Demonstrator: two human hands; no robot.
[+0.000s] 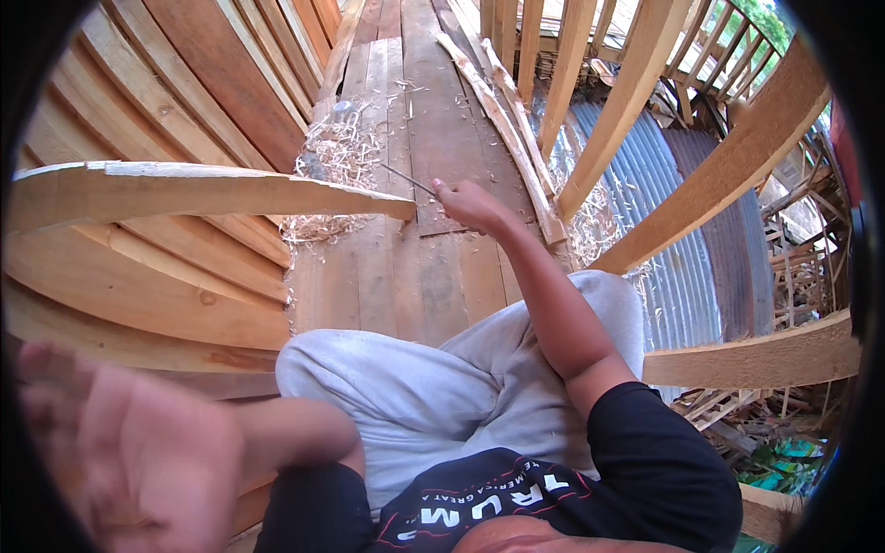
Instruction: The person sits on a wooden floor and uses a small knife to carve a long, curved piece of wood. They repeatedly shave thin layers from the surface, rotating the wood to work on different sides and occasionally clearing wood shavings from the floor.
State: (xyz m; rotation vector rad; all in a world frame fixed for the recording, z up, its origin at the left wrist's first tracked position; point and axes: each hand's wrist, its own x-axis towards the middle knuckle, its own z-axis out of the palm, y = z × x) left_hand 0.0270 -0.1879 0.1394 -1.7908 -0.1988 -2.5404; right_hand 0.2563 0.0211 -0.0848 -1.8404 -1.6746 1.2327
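Observation:
My right hand (468,205) is stretched forward over the plank floor, its fingers closed on a thin, dark, rod-like tool (406,177). The tool's kind is not clear; its free end points forward and left. Just left of that hand is the end of a long wooden beam (212,198) with a rough, pale upper edge. My left hand (138,452) is raised close to the camera at the lower left, palm showing and blurred. Its fingers reach up and outward, and nothing shows in it.
Curly wood shavings (341,152) litter the plank floor (369,286). Two pale wood strips (498,120) lie lengthwise ahead. Stacked boards (157,101) line the left. Upright posts (636,101) stand on the right, with corrugated metal sheets (682,203) beyond and lower.

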